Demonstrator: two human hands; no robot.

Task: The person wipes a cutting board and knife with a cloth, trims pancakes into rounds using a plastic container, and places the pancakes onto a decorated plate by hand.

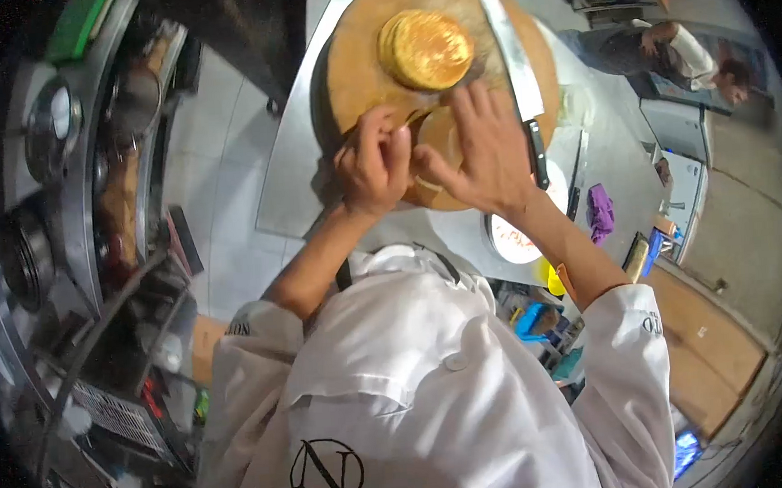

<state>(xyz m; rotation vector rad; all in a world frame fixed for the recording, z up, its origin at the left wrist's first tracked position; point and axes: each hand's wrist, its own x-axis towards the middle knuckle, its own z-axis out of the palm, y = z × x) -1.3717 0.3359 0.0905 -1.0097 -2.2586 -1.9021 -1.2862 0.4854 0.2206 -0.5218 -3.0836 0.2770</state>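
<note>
A stack of round, golden-yellow pancakes lies on the far half of a round wooden board. My left hand is over the near left part of the board, its fingers curled to the thumb; what they hold, if anything, I cannot make out. Beside it, my right hand has its fingers stretched out and thumb apart, low over the board. Between my hands is a pale tan round shape, partly covered by them. A large knife with a black handle lies along the board's right side.
The board rests on a metal table. At right are a white plate partly under my forearm, and a purple cloth. Shelves with pans stand at left. Another person is in the background at upper right.
</note>
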